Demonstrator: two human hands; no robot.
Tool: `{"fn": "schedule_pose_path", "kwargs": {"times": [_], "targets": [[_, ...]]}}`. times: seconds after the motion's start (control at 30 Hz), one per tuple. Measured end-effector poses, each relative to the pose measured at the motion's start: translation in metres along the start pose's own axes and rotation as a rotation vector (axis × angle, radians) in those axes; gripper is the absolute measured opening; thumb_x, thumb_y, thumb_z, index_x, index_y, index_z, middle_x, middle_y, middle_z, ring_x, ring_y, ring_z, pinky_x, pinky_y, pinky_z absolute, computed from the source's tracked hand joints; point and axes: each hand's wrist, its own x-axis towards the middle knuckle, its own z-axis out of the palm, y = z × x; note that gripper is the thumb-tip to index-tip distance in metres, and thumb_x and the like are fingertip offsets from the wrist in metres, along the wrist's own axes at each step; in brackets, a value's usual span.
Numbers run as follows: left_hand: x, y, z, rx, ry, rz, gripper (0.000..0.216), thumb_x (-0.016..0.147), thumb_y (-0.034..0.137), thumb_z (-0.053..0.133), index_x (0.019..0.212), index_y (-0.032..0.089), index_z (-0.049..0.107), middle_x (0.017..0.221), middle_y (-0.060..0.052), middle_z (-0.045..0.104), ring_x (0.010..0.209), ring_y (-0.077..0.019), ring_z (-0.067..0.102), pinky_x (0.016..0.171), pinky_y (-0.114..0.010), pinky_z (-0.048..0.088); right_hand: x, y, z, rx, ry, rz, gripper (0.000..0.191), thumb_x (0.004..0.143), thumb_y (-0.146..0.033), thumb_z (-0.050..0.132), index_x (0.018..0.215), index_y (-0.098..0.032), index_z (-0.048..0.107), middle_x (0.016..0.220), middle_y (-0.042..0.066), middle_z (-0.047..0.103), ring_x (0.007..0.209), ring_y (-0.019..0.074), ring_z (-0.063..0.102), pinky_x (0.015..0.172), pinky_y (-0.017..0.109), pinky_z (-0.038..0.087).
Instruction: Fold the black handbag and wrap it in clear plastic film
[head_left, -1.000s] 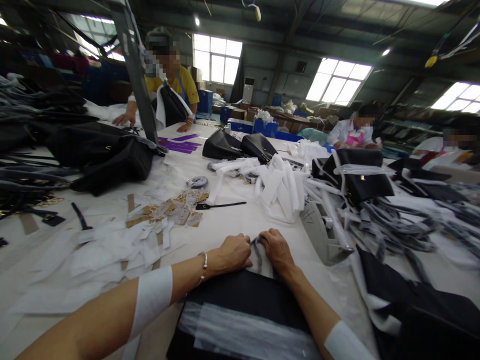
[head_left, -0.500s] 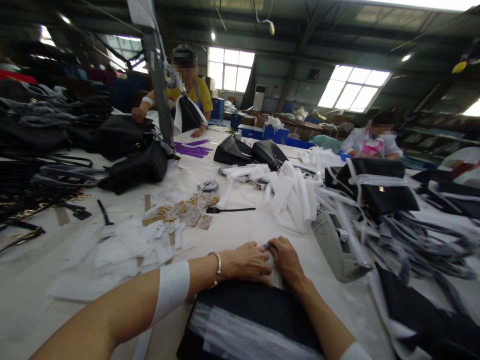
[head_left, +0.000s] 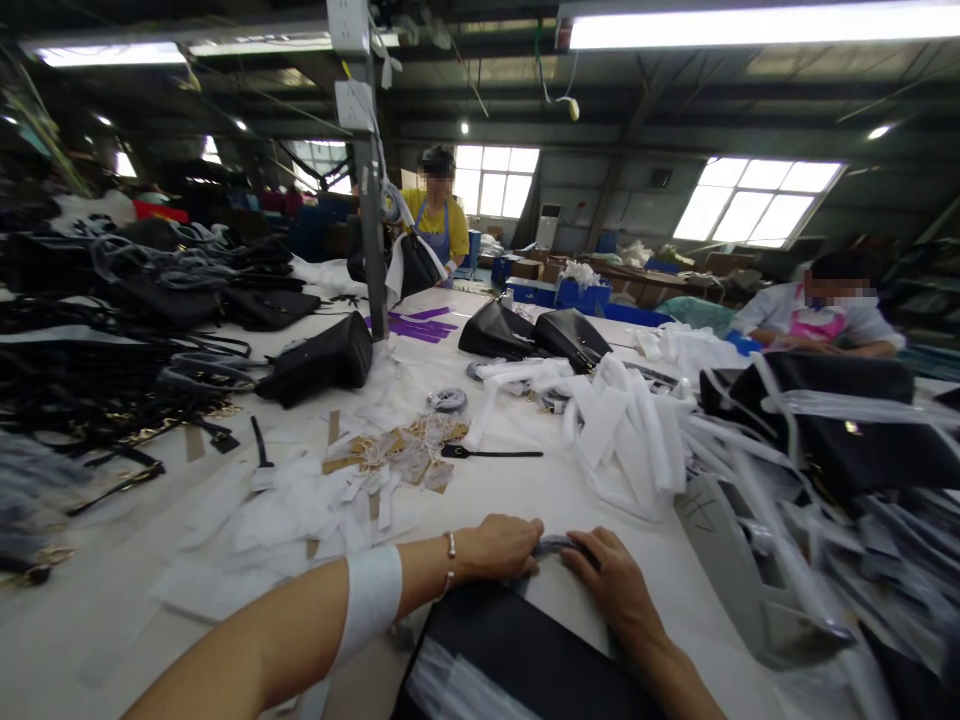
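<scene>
A black handbag [head_left: 540, 650] lies on the white table close to me, with clear plastic film over its front. Just beyond its far edge, a dark strap in clear plastic wrap [head_left: 556, 545] runs between my two hands. My left hand [head_left: 501, 546] is closed around the strap's left end, a bracelet on its wrist. On the other end, my right hand [head_left: 611, 575] pinches the strap between thumb and fingers. A small black buckled strap [head_left: 495, 454] lies on the table beyond my hands.
White foam strips [head_left: 626, 430] pile up ahead to the right, beside a grey tape dispenser [head_left: 750, 570]. Paper tags with strings [head_left: 409, 445] and white sheets [head_left: 289, 515] lie to the left. Black bags [head_left: 322, 362] surround the table. A person in yellow [head_left: 431, 225] stands across by a post.
My hands have moved apart, and more of the wrapped strap shows between them. The view has tilted up and turned left. The person in yellow has drawn an arm back from the black bags.
</scene>
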Motion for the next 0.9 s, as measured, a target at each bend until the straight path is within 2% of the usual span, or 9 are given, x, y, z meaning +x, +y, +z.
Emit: {"fn": "schedule_pose_path", "kwargs": {"times": [0.1, 0.2, 0.33, 0.43, 0.53, 0.6, 0.7, 0.8, 0.9], "targets": [[-0.004, 0.004, 0.017, 0.099, 0.027, 0.062, 0.030, 0.091, 0.038, 0.052, 0.109, 0.015, 0.058, 0.093, -0.012, 0.069, 0.075, -0.0268, 0.068, 0.053, -0.032, 0.045, -0.002, 0.005, 0.005, 0.020, 0.008, -0.023, 0.029, 0.091, -0.046, 0.054, 0.099, -0.026, 0.072, 0.085, 0.007, 0.065, 0.085, 0.0239, 0.061, 0.080, 0.037, 0.050], [-0.001, 0.007, 0.024, 0.256, 0.038, 0.183, 0.031, 0.097, 0.035, 0.042, 0.099, 0.013, 0.064, 0.090, -0.014, 0.069, 0.074, -0.0268, 0.068, 0.056, -0.036, 0.046, -0.003, 0.008, 0.011, -0.003, -0.003, -0.049, 0.031, 0.092, -0.050, 0.050, 0.091, -0.028, 0.073, 0.079, 0.006, 0.064, 0.080, 0.0241, 0.062, 0.077, 0.037, 0.051], [0.019, 0.009, 0.009, 0.258, -0.124, 0.122, 0.037, 0.095, 0.041, 0.046, 0.079, 0.017, 0.069, 0.083, -0.014, 0.072, 0.078, -0.0273, 0.069, 0.062, -0.037, 0.047, -0.003, 0.012, 0.017, -0.043, 0.029, -0.079, 0.031, 0.091, -0.051, 0.050, 0.089, -0.030, 0.072, 0.075, 0.006, 0.064, 0.075, 0.0239, 0.062, 0.071, 0.037, 0.052], [0.036, 0.001, -0.016, 0.143, -0.157, 0.031, 0.045, 0.087, 0.057, 0.053, 0.070, 0.019, 0.070, 0.078, -0.013, 0.073, 0.076, -0.0288, 0.070, 0.060, -0.037, 0.049, -0.003, 0.016, 0.018, -0.081, 0.061, -0.141, 0.028, 0.091, -0.048, 0.051, 0.088, -0.030, 0.072, 0.072, 0.005, 0.064, 0.070, 0.0222, 0.063, 0.066, 0.034, 0.054], [0.047, -0.031, -0.048, 0.059, -0.050, -0.083, 0.050, 0.086, 0.064, 0.050, 0.082, 0.020, 0.072, 0.086, -0.012, 0.074, 0.082, -0.0283, 0.069, 0.063, -0.036, 0.052, -0.002, 0.020, 0.019, -0.106, 0.118, -0.239, 0.026, 0.092, -0.046, 0.051, 0.087, -0.030, 0.071, 0.068, 0.003, 0.063, 0.065, 0.0195, 0.063, 0.061, 0.030, 0.054], [0.050, -0.065, -0.071, 0.080, 0.130, -0.225, 0.042, 0.097, 0.047, 0.040, 0.105, 0.017, 0.068, 0.103, -0.014, 0.070, 0.095, -0.0273, 0.066, 0.075, -0.039, 0.053, -0.001, 0.022, 0.020, -0.113, 0.169, -0.298, 0.027, 0.093, -0.046, 0.050, 0.089, -0.029, 0.071, 0.067, 0.002, 0.063, 0.063, 0.0178, 0.062, 0.060, 0.027, 0.054], [0.049, -0.124, -0.094, 0.136, 0.352, -0.481, 0.036, 0.095, 0.036, 0.052, 0.124, 0.014, 0.055, 0.130, -0.013, 0.056, 0.119, -0.0278, 0.053, 0.100, -0.051, 0.043, -0.001, 0.026, 0.020, -0.143, 0.187, -0.360, 0.024, 0.094, -0.043, 0.052, 0.092, -0.027, 0.070, 0.069, 0.001, 0.063, 0.064, 0.0159, 0.062, 0.062, 0.024, 0.054], [0.042, -0.172, -0.098, 0.123, 0.389, -0.648, 0.033, 0.092, 0.034, 0.059, 0.119, 0.015, 0.058, 0.128, -0.011, 0.056, 0.118, -0.0274, 0.053, 0.100, -0.053, 0.043, -0.002, 0.029, 0.020, -0.174, 0.155, -0.376, 0.019, 0.092, -0.040, 0.056, 0.095, -0.027, 0.069, 0.070, 0.001, 0.063, 0.066, 0.0156, 0.063, 0.065, 0.023, 0.054], [0.034, -0.198, -0.092, 0.063, 0.376, -0.701, 0.027, 0.092, 0.032, 0.060, 0.113, 0.015, 0.061, 0.122, -0.009, 0.059, 0.113, -0.0255, 0.056, 0.096, -0.050, 0.046, -0.004, 0.029, 0.019, -0.178, 0.140, -0.375, 0.017, 0.092, -0.038, 0.056, 0.096, -0.027, 0.068, 0.072, 0.001, 0.063, 0.067, 0.0161, 0.062, 0.066, 0.024, 0.054]]}}
